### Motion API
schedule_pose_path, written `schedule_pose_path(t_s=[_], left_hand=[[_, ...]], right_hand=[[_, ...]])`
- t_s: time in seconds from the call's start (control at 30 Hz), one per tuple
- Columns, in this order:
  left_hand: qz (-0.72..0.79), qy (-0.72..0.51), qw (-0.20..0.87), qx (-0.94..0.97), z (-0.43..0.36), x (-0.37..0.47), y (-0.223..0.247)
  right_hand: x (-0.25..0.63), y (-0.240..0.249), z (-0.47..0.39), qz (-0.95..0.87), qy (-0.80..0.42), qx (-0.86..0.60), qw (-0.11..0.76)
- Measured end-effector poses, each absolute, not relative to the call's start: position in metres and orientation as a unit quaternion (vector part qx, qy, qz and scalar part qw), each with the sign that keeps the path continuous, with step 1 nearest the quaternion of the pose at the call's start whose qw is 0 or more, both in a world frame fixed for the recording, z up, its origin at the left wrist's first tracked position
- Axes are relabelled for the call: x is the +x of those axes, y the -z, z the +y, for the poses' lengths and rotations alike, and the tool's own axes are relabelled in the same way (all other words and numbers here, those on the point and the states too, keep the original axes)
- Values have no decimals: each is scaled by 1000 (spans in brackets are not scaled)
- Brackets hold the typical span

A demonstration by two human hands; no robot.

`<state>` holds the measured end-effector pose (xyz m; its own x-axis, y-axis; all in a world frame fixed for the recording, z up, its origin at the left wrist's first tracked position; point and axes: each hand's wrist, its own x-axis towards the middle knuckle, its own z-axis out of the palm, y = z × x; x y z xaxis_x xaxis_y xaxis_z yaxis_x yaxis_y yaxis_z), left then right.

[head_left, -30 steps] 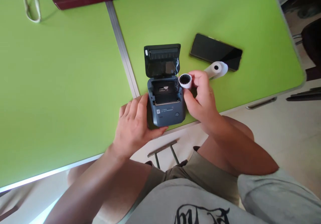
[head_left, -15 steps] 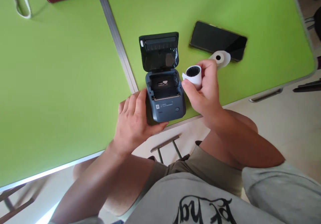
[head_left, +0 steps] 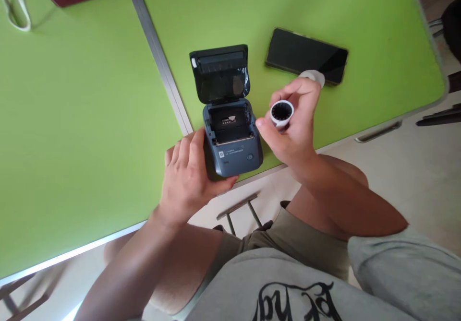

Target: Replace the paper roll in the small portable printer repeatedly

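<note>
Holding a small white roll (head_left: pixel 282 113) with a dark core, the right hand (head_left: pixel 297 122) is curled around it just beside the printer (head_left: pixel 236 141), its thumb toward the machine. The left hand (head_left: pixel 187 172) is partly open, bracing the printer's left side and front, thumb along the near edge. The printer sits at the front edge of the green table (head_left: pixel 90 143), its dark lid (head_left: pixel 221 74) up and its compartment open. Beyond the right hand, a second white roll (head_left: pixel 317 77), mostly hidden, is by the phone (head_left: pixel 306 54).

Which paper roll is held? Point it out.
The roll in the right hand, dark core showing; the other roll is by the phone, mostly hidden.
</note>
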<state>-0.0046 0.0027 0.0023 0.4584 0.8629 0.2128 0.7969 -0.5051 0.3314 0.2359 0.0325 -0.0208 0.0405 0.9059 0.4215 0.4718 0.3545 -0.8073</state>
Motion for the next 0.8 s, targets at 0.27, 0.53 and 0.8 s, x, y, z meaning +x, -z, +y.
schedule_pose_path(t_s=[0.27,0.53,0.8], left_hand=[[485,-187,80,851,2,-4,0],[486,-194,83,848,1,-5,1],[472,-194,92,855,-1,-7,1]], right_hand=[[230,-2,35,-712,-156,-412,547],[216,-29,44,-795,-110,-481,353],[223,-28,54,-812,-140,-440,357]])
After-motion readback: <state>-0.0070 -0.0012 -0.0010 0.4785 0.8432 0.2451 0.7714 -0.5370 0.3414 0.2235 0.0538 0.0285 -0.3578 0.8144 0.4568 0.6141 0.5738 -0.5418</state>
